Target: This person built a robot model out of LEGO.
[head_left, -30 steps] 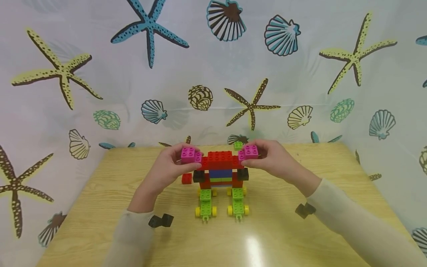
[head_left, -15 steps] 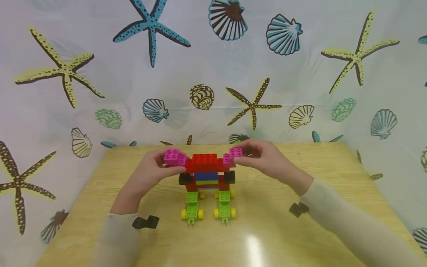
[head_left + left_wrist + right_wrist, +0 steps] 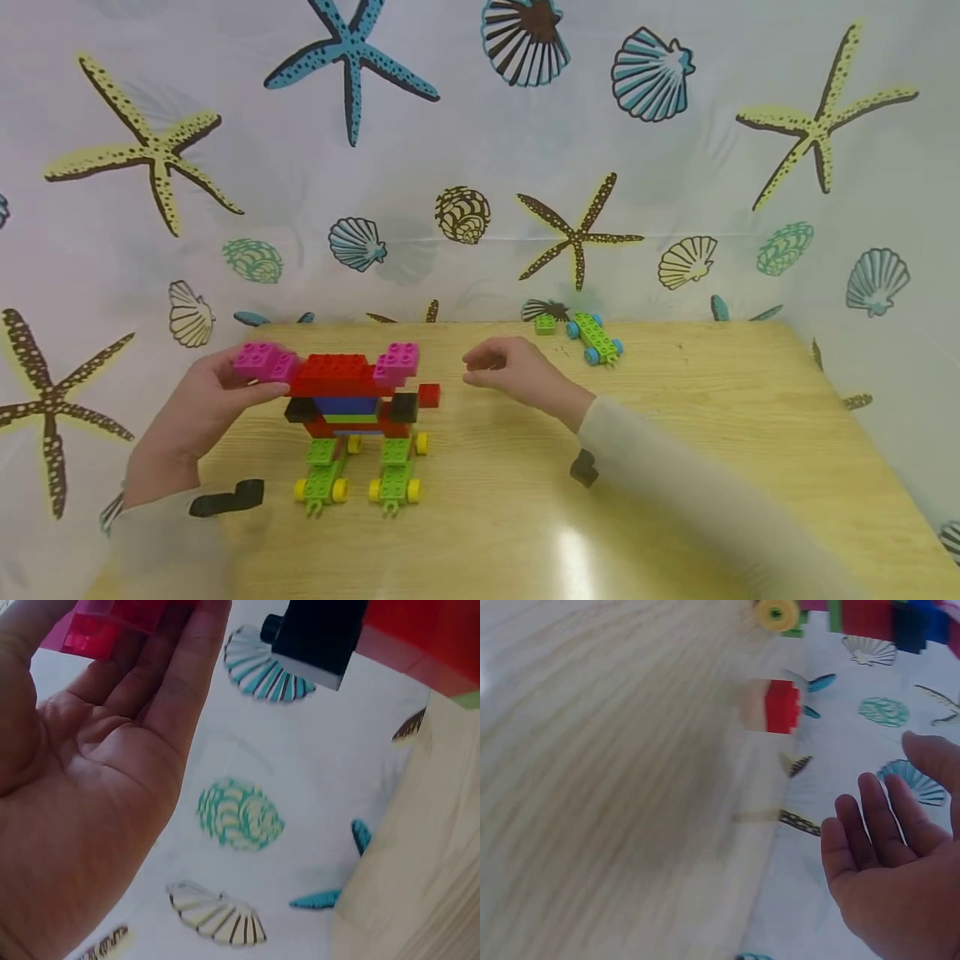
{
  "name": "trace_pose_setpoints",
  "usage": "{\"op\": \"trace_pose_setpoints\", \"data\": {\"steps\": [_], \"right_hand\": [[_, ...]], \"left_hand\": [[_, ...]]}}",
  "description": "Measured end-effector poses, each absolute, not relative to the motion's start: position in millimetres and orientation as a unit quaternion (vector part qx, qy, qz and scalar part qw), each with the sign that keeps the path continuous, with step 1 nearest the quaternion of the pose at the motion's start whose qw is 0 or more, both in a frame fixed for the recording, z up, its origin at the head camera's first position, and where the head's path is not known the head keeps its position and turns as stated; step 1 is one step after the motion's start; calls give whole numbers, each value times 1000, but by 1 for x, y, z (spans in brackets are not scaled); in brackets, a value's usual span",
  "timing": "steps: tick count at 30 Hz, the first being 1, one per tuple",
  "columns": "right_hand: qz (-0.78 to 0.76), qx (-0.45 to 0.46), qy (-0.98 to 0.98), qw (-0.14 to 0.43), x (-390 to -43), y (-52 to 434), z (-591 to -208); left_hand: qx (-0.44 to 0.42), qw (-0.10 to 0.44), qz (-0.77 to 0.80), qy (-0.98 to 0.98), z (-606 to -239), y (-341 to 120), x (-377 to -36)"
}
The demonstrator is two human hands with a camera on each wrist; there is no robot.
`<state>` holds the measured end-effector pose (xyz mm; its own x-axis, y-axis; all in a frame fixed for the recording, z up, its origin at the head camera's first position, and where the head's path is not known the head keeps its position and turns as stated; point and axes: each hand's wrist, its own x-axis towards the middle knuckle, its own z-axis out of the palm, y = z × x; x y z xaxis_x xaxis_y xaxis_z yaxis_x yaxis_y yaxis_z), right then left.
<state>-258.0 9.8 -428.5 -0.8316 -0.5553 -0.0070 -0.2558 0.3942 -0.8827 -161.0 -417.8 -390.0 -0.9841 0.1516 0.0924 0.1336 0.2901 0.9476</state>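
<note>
A toy-brick figure (image 3: 337, 375) stands left of the middle, with a red top, a blue and green middle, black side bricks and green wheeled bases with yellow wheels below. My left hand (image 3: 187, 408) grips the pink brick arm (image 3: 258, 361) at its left end; in the left wrist view the fingers lie along that pink piece (image 3: 90, 636). The other pink brick arm (image 3: 399, 361) has no hand on it. My right hand (image 3: 521, 375) is apart from the figure, fingers loosely bent around nothing. Whether the figure's wheels touch the table is hard to tell.
A loose red brick (image 3: 429, 395) lies right behind the figure. Near the back edge of the wooden table (image 3: 712, 433) are a small green brick (image 3: 545, 324) and a green wheeled base (image 3: 595, 337) with blue wheels. A patterned cloth (image 3: 420, 108) hangs behind.
The figure has moved left, carried first by both hands. My right hand has let go of its pink arm and drawn away to the right. The blue-wheeled base has come into sight.
</note>
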Motion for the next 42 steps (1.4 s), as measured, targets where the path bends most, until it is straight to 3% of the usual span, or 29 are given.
{"op": "trace_pose_setpoints", "data": {"steps": [8, 22, 33, 42], "right_hand": [[-472, -210, 839, 173, -266, -36, -458], [-419, -197, 875, 141, -262, -66, -476], [-453, -176, 862, 141, -261, -46, -471], [-483, -152, 854, 123, -268, -3, -426]], "left_hand": [[102, -21, 709, 697, -404, -456, -154], [109, -20, 714, 691, -408, -458, -154], [109, -16, 694, 712, -403, -447, -156], [81, 7, 623, 778, -392, -410, -166]]}}
